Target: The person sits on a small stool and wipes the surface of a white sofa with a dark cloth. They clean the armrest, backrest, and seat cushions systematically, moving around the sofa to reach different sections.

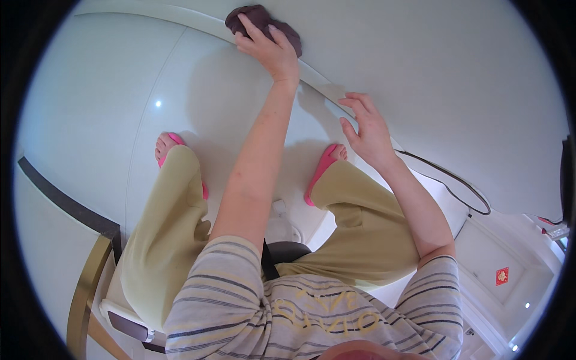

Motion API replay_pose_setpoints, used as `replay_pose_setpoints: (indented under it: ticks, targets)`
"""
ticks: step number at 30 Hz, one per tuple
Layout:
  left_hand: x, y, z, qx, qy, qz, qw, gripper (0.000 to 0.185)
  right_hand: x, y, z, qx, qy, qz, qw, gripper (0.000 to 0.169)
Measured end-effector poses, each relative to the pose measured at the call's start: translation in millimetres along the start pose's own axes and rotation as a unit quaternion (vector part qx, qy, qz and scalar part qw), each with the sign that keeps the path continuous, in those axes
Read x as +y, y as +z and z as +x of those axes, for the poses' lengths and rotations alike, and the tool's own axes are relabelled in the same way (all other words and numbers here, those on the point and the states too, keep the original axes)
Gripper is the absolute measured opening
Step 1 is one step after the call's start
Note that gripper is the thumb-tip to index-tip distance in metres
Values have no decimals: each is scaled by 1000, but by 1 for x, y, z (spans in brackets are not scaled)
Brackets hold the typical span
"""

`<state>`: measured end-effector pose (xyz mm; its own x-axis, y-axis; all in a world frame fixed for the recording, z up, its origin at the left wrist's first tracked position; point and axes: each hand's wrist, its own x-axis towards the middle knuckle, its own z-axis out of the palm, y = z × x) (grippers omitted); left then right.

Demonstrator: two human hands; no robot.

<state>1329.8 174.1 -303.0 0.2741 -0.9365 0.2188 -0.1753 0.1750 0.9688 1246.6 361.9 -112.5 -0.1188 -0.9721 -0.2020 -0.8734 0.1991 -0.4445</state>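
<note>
My left hand (271,54) presses a dark purplish-brown cloth (288,37) against the pale raised strip, which looks like a skirting board (317,80), at the foot of a white wall panel (405,58). The cloth is bunched under my fingers, and part of it sticks out on the right. My right hand (369,130) is held lower and to the right, near the same strip. Its fingers are apart and slightly bent, with nothing in them. Whether its fingertips touch the wall I cannot tell.
Glossy pale floor tiles (157,67) lie under my feet in pink slippers (321,173). A dark cable (450,173) loops along the wall at right. A brass-coloured curved frame (87,292) and a dark floor strip (67,193) are at left. A white door (486,252) is at lower right.
</note>
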Motion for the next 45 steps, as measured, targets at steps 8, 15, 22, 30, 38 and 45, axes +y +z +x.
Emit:
replay_pose_setpoints:
  ticks: [8,15,22,30,38,45]
  targets:
    - [76,25,-118,-25,-152,11,988,69,68,28,-1,-95,133,6,987,38]
    - [66,31,-120,-4,-297,-94,950,66,66,31,19,-154,161,14,975,42]
    - [-89,-1,11,80,-246,-65,964,49,37,27,38,-126,101,46,986,40]
    - [17,-32,76,85,-93,23,992,63,13,26,64,-96,40,52,993,38]
    - [49,-20,17,5,-55,-27,998,67,-29,26,96,-48,-24,60,997,34]
    - [-51,-56,117,113,-270,61,954,49,-38,13,90,-63,-7,16,998,33]
